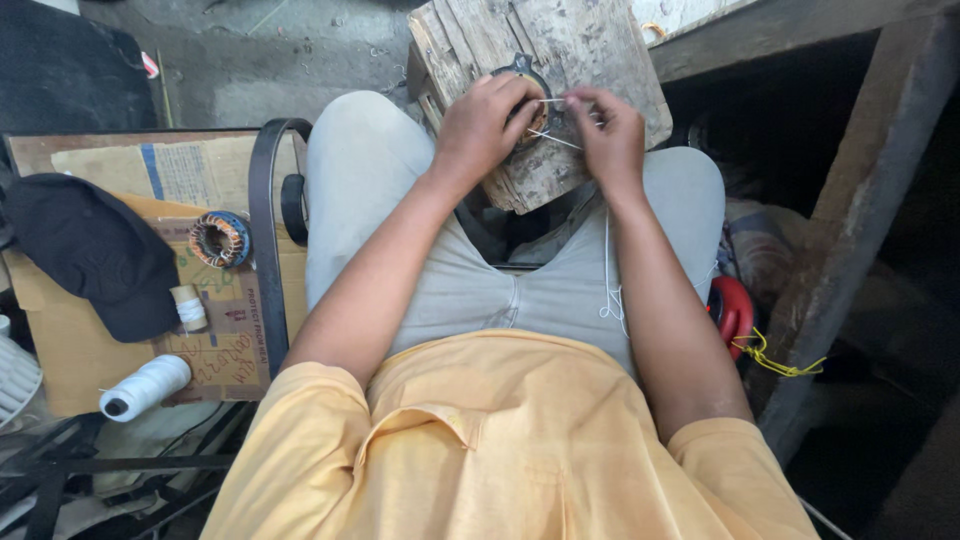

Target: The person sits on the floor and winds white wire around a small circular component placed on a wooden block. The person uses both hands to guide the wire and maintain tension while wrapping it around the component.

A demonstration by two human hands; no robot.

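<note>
Head view: both hands (545, 125) pinched closed on white thread (552, 138).

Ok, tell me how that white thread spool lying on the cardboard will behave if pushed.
The white thread spool lies on its side, so it would probably roll, likely curving since one end looks wider. It seems fully wound, so probably firm. The cardboard under it looks flat, offering little to stop it.
</note>
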